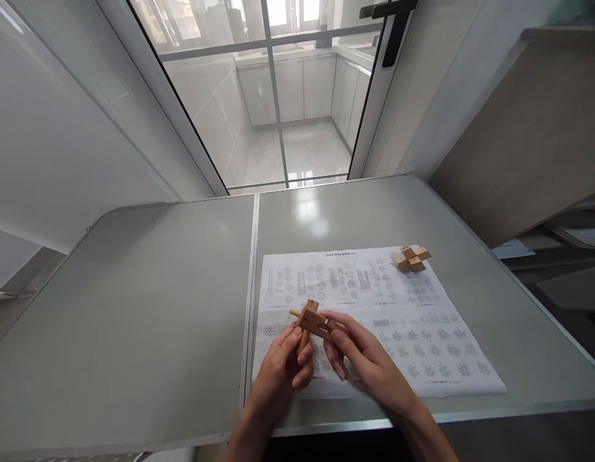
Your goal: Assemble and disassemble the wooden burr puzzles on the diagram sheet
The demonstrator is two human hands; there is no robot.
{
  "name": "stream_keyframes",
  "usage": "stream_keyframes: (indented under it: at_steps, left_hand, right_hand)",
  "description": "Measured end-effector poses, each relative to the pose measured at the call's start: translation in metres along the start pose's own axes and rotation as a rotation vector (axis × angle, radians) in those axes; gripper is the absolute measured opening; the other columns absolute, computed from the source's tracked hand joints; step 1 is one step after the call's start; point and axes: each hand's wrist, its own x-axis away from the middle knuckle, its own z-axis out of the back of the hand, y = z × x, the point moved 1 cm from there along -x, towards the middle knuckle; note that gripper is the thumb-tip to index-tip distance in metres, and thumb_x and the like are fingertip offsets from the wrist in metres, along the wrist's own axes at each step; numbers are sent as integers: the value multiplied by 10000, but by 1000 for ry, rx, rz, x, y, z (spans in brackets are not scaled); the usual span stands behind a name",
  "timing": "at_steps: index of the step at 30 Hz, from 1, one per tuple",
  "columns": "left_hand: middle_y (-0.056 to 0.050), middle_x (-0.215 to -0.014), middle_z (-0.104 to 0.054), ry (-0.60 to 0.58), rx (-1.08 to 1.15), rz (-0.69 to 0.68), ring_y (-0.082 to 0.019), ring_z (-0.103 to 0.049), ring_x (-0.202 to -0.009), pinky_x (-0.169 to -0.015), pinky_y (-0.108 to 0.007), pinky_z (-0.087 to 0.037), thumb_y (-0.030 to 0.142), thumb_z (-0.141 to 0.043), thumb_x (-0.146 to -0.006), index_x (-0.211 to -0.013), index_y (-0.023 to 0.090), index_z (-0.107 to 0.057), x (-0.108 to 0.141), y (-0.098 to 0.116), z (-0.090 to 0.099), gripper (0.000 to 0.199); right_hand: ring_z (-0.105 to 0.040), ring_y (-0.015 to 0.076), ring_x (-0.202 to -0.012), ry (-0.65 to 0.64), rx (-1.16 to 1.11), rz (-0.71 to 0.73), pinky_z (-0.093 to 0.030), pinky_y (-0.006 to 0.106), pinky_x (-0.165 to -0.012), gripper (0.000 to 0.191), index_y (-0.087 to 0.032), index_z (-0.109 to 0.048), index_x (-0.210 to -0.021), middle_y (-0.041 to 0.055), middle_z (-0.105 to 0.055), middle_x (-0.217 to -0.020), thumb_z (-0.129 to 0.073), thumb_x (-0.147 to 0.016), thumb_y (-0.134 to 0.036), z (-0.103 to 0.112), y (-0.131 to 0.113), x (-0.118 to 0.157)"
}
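Between my two hands, above the printed sheet (326, 372), is a partly joined wooden puzzle (313, 321) of crossed pieces, with a thin rod sticking out to the left. My left hand (283, 362) grips its lower piece between thumb and fingers. With thumb and fingertips, my right hand (358, 350) pinches the right end of a slotted piece of the same puzzle. Some of the pieces are covered by my fingers. A second wooden puzzle (413, 258), cross-shaped, rests on the sheet's far right corner.
The sheet carries rows of small assembly drawings. It lies on a grey folding table (134, 333) with a metal seam (252, 276) down the middle. Behind the table stands a glass door (302, 96) with a black handle (393, 25). A brown panel (523, 128) is on the right.
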Motion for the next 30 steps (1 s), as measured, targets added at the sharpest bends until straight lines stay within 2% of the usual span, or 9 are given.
stream_keyframes:
  at_steps: [3, 7, 12, 16, 20, 24, 28, 30]
  left_hand:
    - [90, -602, -406, -19, -9, 17, -32, -221, -413, -449, -215, -173, 540, -687, -946, -869, 207, -478, 1, 2, 0, 401]
    - [96, -611, -390, -49, -9, 15, -27, -212, -417, -446, -205, -190, 558, -693, -944, -854, 205, -466, 1, -3, 1, 429]
    - [86, -663, -410, -49, -54, -18, -31, -273, -440, -458, -195, -220, 610, -665, -969, -906, 197, -489, 0, -12, 1, 454]
    - [75, -676, -413, -69, -130, -39, -38, -307, -470, -468, -200, -232, 638, -642, -984, -877, 194, -476, 0, -13, 0, 487]
    - [82, -670, -392, -63, -120, -42, -38, -259, -461, -467, -208, -224, 618, -624, -998, -876, 202, -463, 1, -13, 0, 463]
    - [92, -637, -342, -62, -93, -44, -50, -212, -472, -470, -214, -225, 622, -611, -999, -835, 216, -427, 0, -17, 3, 475]
    - [93, -620, -307, -61, -82, -82, -60, -223, -505, -493, -220, -225, 610, -606, -1015, -793, 220, -391, 0, -20, 4, 498]
    - [100, -615, -302, -60, -72, -105, -63, -224, -510, -499, -219, -228, 602, -605, -1023, -832, 217, -410, 0, -22, 5, 472]
  right_hand:
    - [-518, 132, -587, -26, -20, -11, -484, 318, -624, 509, -217, -594, -1446, -8, -600, -782, -540, -1092, -578, 1, -1, 1]
    - [-550, 126, -580, -24, -59, -25, -484, 305, -606, 507, -248, -462, -1475, -10, -630, -861, -534, -1095, -576, 0, 5, 1]
    - [-552, 126, -554, 33, -67, -14, -471, 266, -569, 391, -273, -372, -1287, -68, -602, -748, -519, -1100, -584, -1, 16, 0]
    - [-510, 107, -501, 21, -31, -26, -424, 245, -526, 395, -247, -444, -1179, -75, -573, -706, -525, -1084, -622, 1, 13, -2]
    - [-470, 86, -501, -1, 43, -43, -396, 251, -540, 396, -206, -546, -1078, -56, -549, -725, -504, -1101, -599, 3, 5, 0]
    - [-411, 77, -501, -10, 118, -45, -350, 258, -534, 386, -201, -585, -1092, -53, -526, -735, -477, -1120, -570, 2, 2, 3]
    - [-420, 85, -522, 0, 188, -39, -343, 259, -531, 373, -210, -591, -1083, -42, -536, -747, -479, -1120, -564, -1, 1, 7]
    - [-417, 85, -525, -13, 179, -41, -328, 256, -521, 374, -212, -591, -1075, -39, -537, -751, -484, -1117, -568, -1, 2, 9]
